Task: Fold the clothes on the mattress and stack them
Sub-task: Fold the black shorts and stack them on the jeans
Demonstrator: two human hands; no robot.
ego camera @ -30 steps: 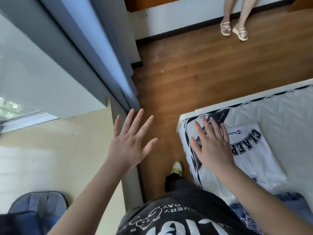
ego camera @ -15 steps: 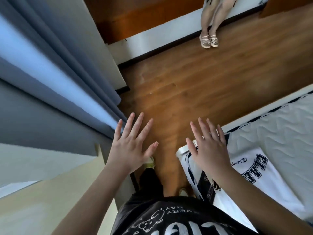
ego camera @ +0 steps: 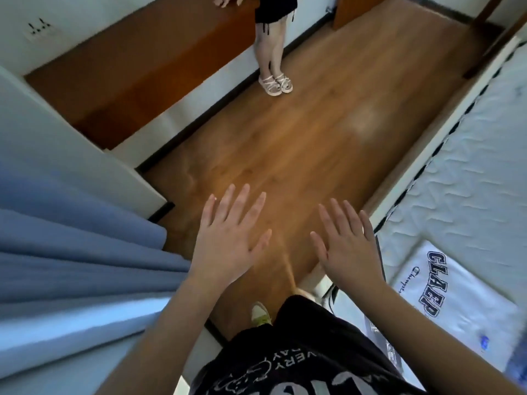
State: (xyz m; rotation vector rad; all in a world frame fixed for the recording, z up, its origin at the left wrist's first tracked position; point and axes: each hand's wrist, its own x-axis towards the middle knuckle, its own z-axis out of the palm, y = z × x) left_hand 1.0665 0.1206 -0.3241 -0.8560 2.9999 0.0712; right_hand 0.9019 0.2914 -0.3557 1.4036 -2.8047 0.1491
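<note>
Wooden floor now fills my view where the mattress did; it has slid right, the folded shirt lying on its near corner. My left hand and right hand, fingers spread, hold nothing, so folding looks finished.

The floor is warm orange-brown wood grain. The mattress is white with a quilted wave pattern and a black-and-white striped edge. The folded shirt is white with dark navy block letters. The curtain is blue-grey. The wearer's shirt is black with white print. The sandals are white. The bench is reddish brown.
</note>
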